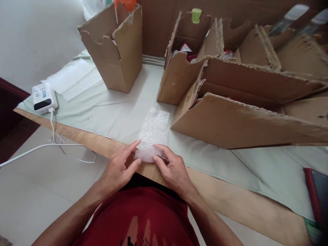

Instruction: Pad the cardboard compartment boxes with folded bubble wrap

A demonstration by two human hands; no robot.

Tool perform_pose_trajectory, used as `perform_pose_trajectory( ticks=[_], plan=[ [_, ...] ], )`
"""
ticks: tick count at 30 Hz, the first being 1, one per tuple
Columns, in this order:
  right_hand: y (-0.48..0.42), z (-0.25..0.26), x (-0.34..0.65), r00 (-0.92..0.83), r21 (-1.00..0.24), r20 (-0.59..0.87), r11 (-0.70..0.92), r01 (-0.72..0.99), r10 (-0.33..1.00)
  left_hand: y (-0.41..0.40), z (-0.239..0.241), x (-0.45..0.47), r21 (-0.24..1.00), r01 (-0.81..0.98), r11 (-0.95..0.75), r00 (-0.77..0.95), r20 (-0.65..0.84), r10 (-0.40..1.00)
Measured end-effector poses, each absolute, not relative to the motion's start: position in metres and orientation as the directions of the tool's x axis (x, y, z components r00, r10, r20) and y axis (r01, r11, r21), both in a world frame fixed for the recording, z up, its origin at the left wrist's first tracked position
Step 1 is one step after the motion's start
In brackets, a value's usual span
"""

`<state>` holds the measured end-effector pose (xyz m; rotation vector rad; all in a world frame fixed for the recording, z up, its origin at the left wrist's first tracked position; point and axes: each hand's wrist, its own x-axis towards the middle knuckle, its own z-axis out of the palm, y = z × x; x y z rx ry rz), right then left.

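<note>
A strip of clear bubble wrap (155, 128) lies on the pale cloth (112, 112) at the near table edge, its near end rolled up. My left hand (118, 170) pinches the left side of that rolled end with thumb and fingers. My right hand (172, 167) grips its right side, fingers curled over it. Whatever is inside the roll is hidden.
Torn cardboard boxes stand behind: one at the back left (115, 48), one at the centre (181, 65), a long one on the right (246, 109). A white charger (44, 98) with a cable sits at the left edge. A dark red object (317, 194) lies far right.
</note>
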<state>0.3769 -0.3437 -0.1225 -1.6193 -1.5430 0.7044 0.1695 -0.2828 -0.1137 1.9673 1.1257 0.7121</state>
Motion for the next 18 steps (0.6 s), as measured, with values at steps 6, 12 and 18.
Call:
perform_pose_trajectory(
  ticks=[6, 12, 18],
  plan=[
    [-0.361, -0.121, 0.385, 0.148, -0.537, 0.453, 0.137, 0.832, 0.879, -0.266, -0.125, 0.188, 0.773, 0.565, -0.288, 0.429, 0.023, 0.903],
    [-0.359, -0.117, 0.377, -0.189, -0.34, 0.388, 0.331, 0.88, 0.902, -0.26, -0.124, 0.19, 0.734, 0.601, -0.317, 0.462, 0.005, 0.887],
    [-0.342, -0.123, 0.379, -0.176, -0.415, 0.355, 0.323, 0.85, 0.918, -0.269, -0.117, 0.179, 0.663, 0.504, -0.554, 0.519, 0.28, 0.807]
  ],
)
